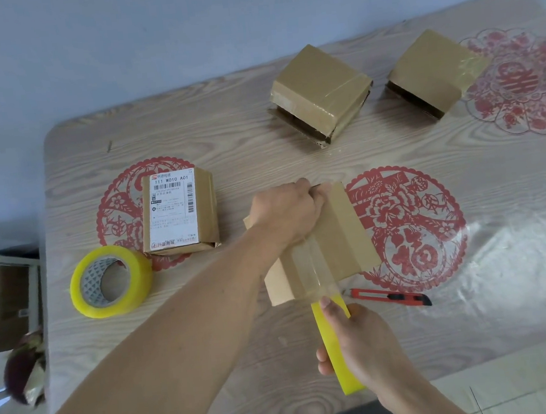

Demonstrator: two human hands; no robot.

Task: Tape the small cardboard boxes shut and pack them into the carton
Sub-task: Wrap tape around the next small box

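Pressing left hand [285, 212] fingers clenched on box [337, 234], right hand [354, 342] grasping tape roll [337, 347]

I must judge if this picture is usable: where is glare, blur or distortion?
Head view: glare whitens the table cover at the right; wide-angle bending curves the table's edges; the left border is blurred. The box, the left hand and the right hand with its tape roll are fairly sharp.
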